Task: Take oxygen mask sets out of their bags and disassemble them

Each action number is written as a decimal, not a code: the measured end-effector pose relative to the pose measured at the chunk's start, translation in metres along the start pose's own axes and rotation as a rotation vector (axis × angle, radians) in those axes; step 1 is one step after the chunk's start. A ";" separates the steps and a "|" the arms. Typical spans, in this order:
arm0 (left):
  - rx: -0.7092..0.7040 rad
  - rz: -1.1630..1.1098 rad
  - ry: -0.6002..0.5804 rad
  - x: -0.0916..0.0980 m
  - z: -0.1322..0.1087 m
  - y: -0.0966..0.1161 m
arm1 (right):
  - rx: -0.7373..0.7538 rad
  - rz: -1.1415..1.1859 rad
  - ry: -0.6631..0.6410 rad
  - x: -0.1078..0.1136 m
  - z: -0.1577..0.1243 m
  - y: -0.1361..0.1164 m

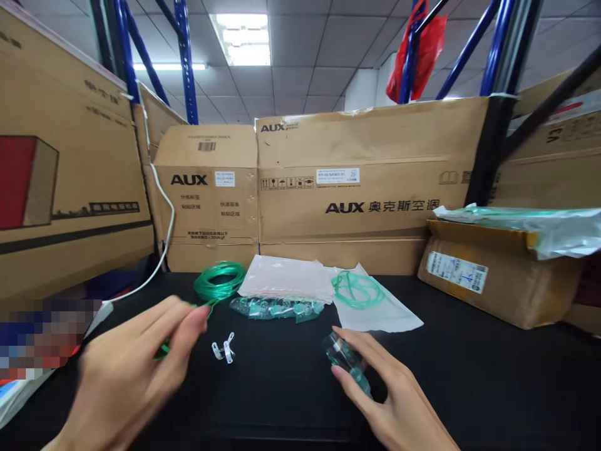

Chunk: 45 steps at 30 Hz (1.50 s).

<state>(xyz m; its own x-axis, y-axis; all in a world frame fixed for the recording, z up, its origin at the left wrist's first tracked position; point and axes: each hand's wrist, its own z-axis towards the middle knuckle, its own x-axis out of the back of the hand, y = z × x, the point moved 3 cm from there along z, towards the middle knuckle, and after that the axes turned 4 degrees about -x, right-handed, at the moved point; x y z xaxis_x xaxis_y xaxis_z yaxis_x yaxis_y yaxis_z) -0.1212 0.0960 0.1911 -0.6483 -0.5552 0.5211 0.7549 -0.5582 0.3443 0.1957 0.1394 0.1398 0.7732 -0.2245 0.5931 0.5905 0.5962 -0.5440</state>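
Left hand [134, 360], eight o'clock, closed in a pinch on green cord [162, 349], apparently to control its slack; right hand [392, 388], five o'clock, half-curled, gripping clear plastic piece [345, 352], probably loosely against crushing.

A green cord [162, 349] is pinched in the grip of the left hand [136, 357], and a clear plastic piece [345, 357] is held in the grip of the right hand [394, 382]. Between the hands, small white clips [228, 353] are laid on the black surface [272, 394]. Farther off, a green coil [206, 288] is set left of white packets [286, 275], in front of which clear green-tinted pieces [277, 309] are lined up. To their right, pale green tubing [357, 305] is looped on a white sheet [397, 320]. At far right, a brown box [500, 275] is topped by plastic packaging [568, 232].
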 end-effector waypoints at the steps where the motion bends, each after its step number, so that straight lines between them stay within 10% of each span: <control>1: 0.091 0.140 0.009 0.009 0.001 -0.011 | 0.011 -0.001 0.004 0.001 -0.001 0.003; 7: 0.744 0.677 -0.347 0.033 -0.003 -0.065 | -0.025 -0.010 0.008 -0.001 -0.005 0.017; 13: 0.609 0.648 -0.471 0.019 -0.010 -0.084 | 0.029 -0.031 0.016 -0.001 -0.005 0.019; 24: 0.684 0.321 -0.104 0.032 0.038 -0.066 | 0.042 -0.050 0.044 -0.001 -0.003 0.024; 34: 0.157 -0.072 0.239 0.010 0.143 0.010 | 0.016 -0.076 0.018 0.003 -0.004 0.024; 40: -0.030 -0.210 -0.044 -0.039 0.132 0.061 | 0.024 -0.144 0.041 0.010 -0.007 0.033; 45: -0.001 -0.227 -0.511 -0.079 0.071 0.054 | -0.039 -0.243 0.045 0.014 -0.009 0.047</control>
<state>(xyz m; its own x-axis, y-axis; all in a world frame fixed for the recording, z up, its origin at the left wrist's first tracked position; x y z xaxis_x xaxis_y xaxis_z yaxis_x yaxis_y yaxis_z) -0.0221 0.1542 0.2239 -0.6634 -0.0518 0.7465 0.6019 -0.6296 0.4912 0.2364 0.1579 0.1171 0.6164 -0.3924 0.6827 0.7681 0.4904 -0.4117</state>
